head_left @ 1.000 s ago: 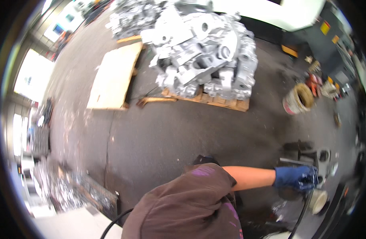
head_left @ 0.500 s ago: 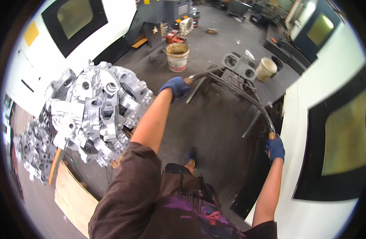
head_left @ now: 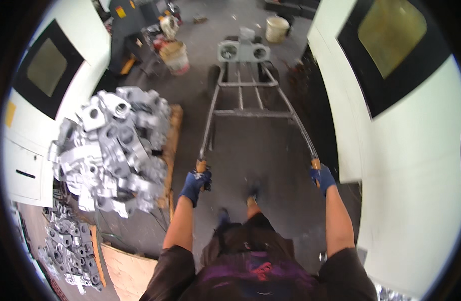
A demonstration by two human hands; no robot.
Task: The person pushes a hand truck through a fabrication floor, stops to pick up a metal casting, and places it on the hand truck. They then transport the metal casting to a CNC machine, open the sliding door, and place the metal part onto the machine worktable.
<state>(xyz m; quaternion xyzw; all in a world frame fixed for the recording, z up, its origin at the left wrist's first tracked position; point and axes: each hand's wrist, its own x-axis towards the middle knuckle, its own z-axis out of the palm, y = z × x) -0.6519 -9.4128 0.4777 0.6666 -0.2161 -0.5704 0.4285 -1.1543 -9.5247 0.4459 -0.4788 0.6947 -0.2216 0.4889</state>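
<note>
Handcart (head_left: pixel 252 114) stands ahead of the operator, wheels at the far end, its two shafts spreading apart toward the body. A grey casting (head_left: pixel 244 52) with two round bores is carried at the far end of the frame; a paler piece (head_left: pixel 246 34) shows just beyond it, too blurred to identify.

Grip state: the left hand (head_left: pixel 194 186), in a blue glove, is wrapped around the tan left handle (head_left: pixel 201 164). The right hand (head_left: pixel 323 178), gloved alike, is clasped around the matching right handle (head_left: pixel 316 164). Both arms are extended forward and down.

Step in hand, as judged: two-handed control of the loaded cart. Any further movement calls for equal force on both handles, a level frame so that the casting does not slide, and clearance on both flanks.

Left flank: a heap of silver castings (head_left: pixel 117 145) is piled on a wooden pallet (head_left: pixel 174 135), near the left shaft. Right flank: a white machine housing (head_left: pixel 401 175) with a dark-framed window (head_left: pixel 392 31) runs alongside the right hand.

Beyond the cart, a stained bucket (head_left: pixel 176 62) stands to the left and a pale bucket (head_left: pixel 276 30) to the right. A smaller casting heap (head_left: pixel 72 246) and a plywood sheet (head_left: pixel 127 273) lie at lower left.
</note>
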